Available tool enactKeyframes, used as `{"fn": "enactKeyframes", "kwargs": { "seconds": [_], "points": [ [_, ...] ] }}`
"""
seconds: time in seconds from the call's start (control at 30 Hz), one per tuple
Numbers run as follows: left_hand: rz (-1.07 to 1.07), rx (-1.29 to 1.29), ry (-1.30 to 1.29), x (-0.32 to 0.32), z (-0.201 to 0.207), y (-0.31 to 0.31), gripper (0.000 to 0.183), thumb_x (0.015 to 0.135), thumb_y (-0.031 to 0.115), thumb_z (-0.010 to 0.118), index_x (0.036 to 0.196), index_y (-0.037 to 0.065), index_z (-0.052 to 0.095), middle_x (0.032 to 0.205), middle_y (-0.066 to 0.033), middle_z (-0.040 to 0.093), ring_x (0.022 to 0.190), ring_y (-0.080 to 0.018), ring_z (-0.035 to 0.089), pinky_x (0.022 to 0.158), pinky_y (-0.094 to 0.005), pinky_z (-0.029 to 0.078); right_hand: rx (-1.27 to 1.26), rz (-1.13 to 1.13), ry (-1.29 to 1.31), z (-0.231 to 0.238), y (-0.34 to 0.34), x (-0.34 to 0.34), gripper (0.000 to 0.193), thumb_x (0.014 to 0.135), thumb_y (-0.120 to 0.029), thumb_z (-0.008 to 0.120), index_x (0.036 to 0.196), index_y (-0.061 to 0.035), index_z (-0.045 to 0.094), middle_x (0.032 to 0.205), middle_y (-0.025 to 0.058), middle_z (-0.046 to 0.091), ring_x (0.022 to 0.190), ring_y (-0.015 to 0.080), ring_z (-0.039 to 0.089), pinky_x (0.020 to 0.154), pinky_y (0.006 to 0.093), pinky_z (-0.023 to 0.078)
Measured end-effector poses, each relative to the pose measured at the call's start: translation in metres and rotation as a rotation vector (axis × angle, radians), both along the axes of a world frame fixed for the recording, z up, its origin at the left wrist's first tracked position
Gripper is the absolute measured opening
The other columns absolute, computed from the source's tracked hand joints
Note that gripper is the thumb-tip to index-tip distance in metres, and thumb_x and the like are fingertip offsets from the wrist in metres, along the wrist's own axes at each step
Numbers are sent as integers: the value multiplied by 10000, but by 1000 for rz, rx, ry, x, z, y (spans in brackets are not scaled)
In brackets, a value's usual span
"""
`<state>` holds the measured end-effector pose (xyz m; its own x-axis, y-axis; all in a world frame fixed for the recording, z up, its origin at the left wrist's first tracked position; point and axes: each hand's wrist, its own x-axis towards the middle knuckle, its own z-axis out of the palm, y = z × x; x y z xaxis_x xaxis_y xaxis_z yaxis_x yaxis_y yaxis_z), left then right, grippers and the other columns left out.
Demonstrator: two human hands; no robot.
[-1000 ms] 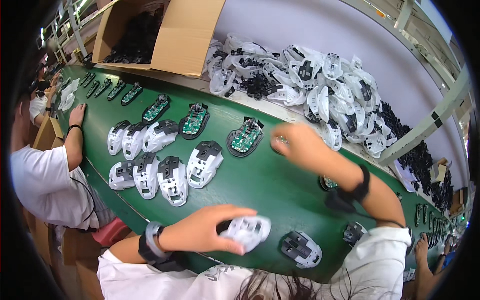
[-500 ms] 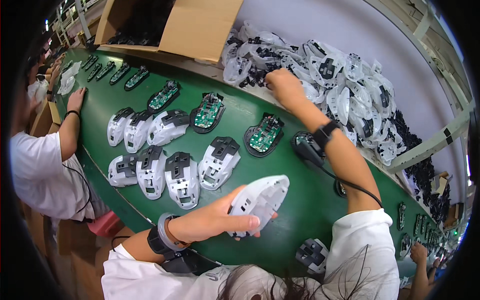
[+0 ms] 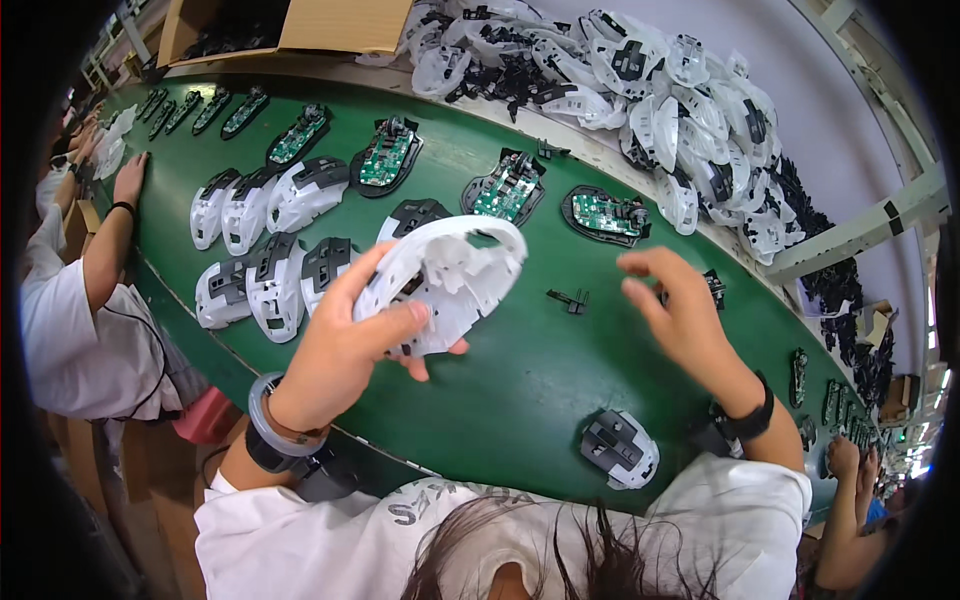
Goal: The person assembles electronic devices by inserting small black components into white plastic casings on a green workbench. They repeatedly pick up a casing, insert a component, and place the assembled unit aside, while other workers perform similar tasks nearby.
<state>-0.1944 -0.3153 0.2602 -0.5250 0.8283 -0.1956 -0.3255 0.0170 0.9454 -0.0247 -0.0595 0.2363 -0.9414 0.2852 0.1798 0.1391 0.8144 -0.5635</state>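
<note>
My left hand (image 3: 335, 350) is closed around a white computer mouse shell (image 3: 470, 285), its hollow inner side facing up and right. My right hand (image 3: 685, 310) hovers above the green work surface, thumb and forefinger apart, with nothing visible in it. Between the two hands lies a small black plastic clip (image 3: 572, 301). A second black clip (image 3: 552, 149) rests farther off, beside a mouse base with a green circuit board (image 3: 510, 188). Another such base (image 3: 606, 215) sits just beyond my right hand. A grey-and-white mouse shell (image 3: 620, 450) lies near my right forearm.
Several finished-looking shells (image 3: 275, 285) stand in rows at the left. A heap of white shells (image 3: 690, 110) and black parts fills the back ledge, beside a cardboard box (image 3: 345, 25). Co-workers sit at the left and right; one arm (image 3: 110, 245) rests on the green surface (image 3: 520, 400).
My right hand has come back from the heap toward me, and a black clip now lies on the surface. My left hand has raised the shell and moved it left.
</note>
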Motion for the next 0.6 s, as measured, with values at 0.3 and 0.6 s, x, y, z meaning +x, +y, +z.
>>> {"fn": "enactKeyframes", "kwargs": {
  "seconds": [0.3,0.6],
  "points": [
    [31,-59,102,0,-9,28,257,821,152,665,1008,-2,578,817,-38,638,638,-103,628,433,-197,446,178,216,69,-30,-28,-11,220,752,-69,661,962,-45,599,952,90,574,873,284,559,733,374,486],
    [-7,-112,280,-13,-12,20,396,689,-13,626,1063,29,503,877,-68,655,761,-72,575,622,-208,432,61,190,44,0,-18,4,137,740,-16,667,849,-60,597,846,98,539,706,285,579,609,358,485]
  ]
}}
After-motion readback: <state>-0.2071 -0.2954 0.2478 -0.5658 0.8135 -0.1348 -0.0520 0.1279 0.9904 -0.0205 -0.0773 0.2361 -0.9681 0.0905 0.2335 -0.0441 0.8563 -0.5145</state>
